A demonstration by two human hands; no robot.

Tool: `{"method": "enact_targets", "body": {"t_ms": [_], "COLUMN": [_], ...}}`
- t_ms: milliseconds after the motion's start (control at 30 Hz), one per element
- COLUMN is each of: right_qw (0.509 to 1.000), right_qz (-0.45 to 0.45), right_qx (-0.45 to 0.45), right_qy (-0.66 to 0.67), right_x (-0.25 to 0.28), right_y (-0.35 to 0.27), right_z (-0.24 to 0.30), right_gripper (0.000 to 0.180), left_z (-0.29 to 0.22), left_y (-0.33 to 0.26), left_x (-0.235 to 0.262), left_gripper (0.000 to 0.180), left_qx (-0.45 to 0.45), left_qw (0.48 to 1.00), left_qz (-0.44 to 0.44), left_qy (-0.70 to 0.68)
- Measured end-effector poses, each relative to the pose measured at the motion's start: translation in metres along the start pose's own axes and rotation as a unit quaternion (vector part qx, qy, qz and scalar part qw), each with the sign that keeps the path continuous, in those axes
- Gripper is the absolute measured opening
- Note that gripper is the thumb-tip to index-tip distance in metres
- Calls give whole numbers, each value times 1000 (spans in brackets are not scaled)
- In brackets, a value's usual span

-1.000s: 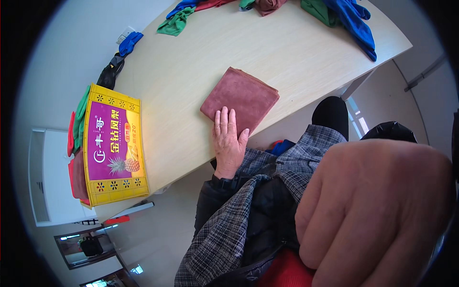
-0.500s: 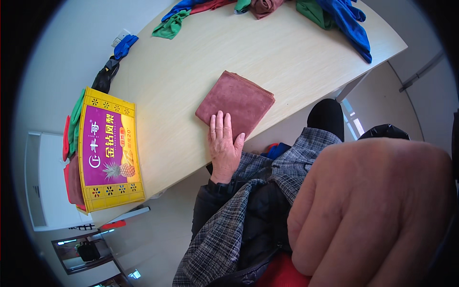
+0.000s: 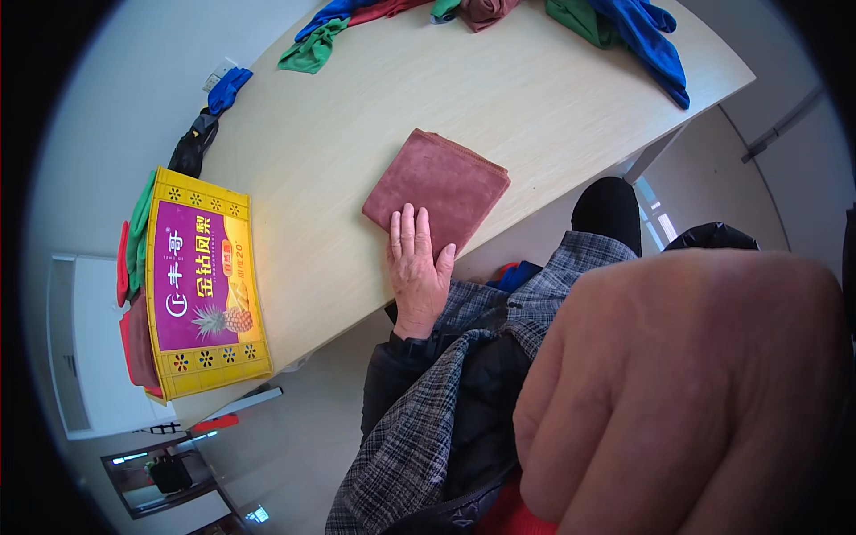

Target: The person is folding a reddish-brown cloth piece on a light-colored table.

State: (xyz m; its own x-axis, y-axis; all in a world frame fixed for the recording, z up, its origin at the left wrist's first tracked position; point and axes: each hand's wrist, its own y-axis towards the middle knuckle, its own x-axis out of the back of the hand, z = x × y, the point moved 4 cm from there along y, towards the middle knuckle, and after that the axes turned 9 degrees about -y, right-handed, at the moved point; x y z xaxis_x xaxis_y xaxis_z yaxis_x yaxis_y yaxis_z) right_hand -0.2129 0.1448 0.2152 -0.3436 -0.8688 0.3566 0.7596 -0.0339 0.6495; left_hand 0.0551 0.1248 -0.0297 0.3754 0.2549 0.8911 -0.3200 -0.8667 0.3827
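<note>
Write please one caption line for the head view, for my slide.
Left hand rests flat on a folded reddish-brown cloth on a pale wooden table; right hand looms close to the camera.

folded cloth (image 3: 437,185) on table (image 3: 357,116) | box (image 3: 203,283) left | loose cloths (image 3: 624,22) behind

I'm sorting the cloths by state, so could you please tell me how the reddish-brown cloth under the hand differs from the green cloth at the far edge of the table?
The reddish-brown cloth is folded into a neat flat square; the green cloth lies crumpled and loose. The reddish-brown cloth sits near the table's near edge, with the left hand resting flat on its corner; the green cloth lies untouched beside other coloured cloths. Both rest on the pale wooden tabletop.
</note>
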Motion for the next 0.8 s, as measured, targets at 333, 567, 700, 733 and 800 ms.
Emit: {"method": "enact_targets", "body": {"t_ms": [333,567,700,733,800], "right_qw": [1000,999,999,999,999], "right_qz": [2,-6,-2,2,12], "right_qx": [-15,-31,-37,-37,-36], "right_qy": [-19,-24,-25,-25,-26], "right_x": [-3,-10,-10,-10,-10], "right_y": [2,2,4,5,8], "right_z": [0,1,1,-1,-3], "right_gripper": [30,30,30,30,30], "left_z": [-7,-22,-21,-20,-19], "left_y": [4,5,8,8,5], "left_x": [4,17,16,16,18], "left_gripper": [67,67,67,67,67], "left_qx": [32,36,35,35,38], "left_qw": [999,997,997,997,997], "left_qz": [32,-11,-18,-24,-24], "left_qy": [-4,-60,-62,-60,-61]}}
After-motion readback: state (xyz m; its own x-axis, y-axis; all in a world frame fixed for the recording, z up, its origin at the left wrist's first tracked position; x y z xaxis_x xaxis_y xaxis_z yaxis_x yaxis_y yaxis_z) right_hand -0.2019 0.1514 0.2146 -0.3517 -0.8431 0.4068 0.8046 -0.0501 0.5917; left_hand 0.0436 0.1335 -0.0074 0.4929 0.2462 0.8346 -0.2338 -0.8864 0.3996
